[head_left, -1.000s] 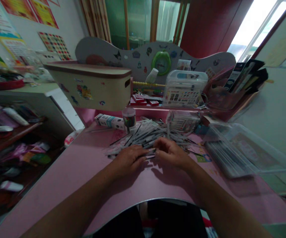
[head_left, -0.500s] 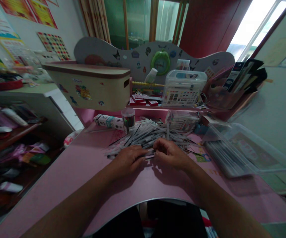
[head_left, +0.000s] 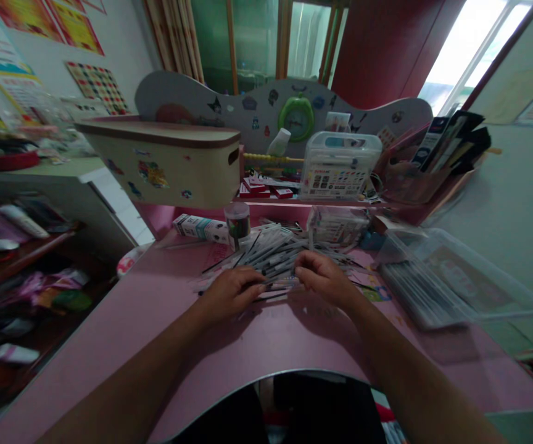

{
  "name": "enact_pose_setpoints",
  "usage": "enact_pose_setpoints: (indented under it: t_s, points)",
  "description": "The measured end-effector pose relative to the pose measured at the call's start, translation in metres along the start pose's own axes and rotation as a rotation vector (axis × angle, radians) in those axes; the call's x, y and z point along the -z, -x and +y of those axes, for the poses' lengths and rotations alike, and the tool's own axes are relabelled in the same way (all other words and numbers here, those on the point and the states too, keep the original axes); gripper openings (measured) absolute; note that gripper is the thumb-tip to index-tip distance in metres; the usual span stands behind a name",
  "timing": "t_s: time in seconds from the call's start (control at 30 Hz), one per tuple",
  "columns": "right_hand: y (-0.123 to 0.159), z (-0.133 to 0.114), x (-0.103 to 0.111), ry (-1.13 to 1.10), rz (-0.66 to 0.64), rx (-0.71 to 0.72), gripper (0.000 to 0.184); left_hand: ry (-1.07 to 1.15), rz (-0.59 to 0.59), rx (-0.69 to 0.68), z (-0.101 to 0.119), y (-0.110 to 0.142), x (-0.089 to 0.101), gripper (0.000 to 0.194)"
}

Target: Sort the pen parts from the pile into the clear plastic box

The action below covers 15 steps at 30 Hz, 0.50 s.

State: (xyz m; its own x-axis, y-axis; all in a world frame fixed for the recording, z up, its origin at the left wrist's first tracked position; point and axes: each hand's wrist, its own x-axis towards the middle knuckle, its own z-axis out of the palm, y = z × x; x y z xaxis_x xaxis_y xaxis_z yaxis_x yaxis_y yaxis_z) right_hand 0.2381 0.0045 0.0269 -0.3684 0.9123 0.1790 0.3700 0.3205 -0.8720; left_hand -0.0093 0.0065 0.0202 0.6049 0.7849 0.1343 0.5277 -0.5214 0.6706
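A loose pile of thin grey-white pens (head_left: 273,250), some with dark ends, is spread over the pink desk (head_left: 266,345). At its near left edge is my left hand (head_left: 229,295), thumb and fingers closed around what looks like a slim pen. My right hand (head_left: 322,277) is at the pile's near right side, fingertips pinched together; what lies between them is too small to make out. A dark thin pen (head_left: 271,297) rests on the desk just in front of the pile, between the hands.
Behind the pile stand a clear cup (head_left: 237,223) and a printed box (head_left: 202,228). An open clear plastic box (head_left: 470,277) and a stack of grey pens (head_left: 424,296) lie to the right. A cream bin (head_left: 169,166) and a clear case (head_left: 340,166) sit on the raised shelf.
My hands have moved apart, the left a little to the left and the right slightly right and up. More of the pens between them shows.
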Motion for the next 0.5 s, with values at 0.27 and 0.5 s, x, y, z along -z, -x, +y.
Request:
enact_pose_setpoints:
  t_s: [0.27, 0.5]
  points:
    - [-0.0010, 0.0015, -0.0017, 0.032, -0.003, -0.040, 0.032, -0.057, 0.092, -0.052, -0.0032, 0.0010, -0.0042, 0.021]
    - [-0.0012, 0.0023, -0.0011, -0.025, -0.017, -0.038, 0.007, -0.074, 0.125, -0.065, -0.0035, 0.0000, -0.0045, 0.021]
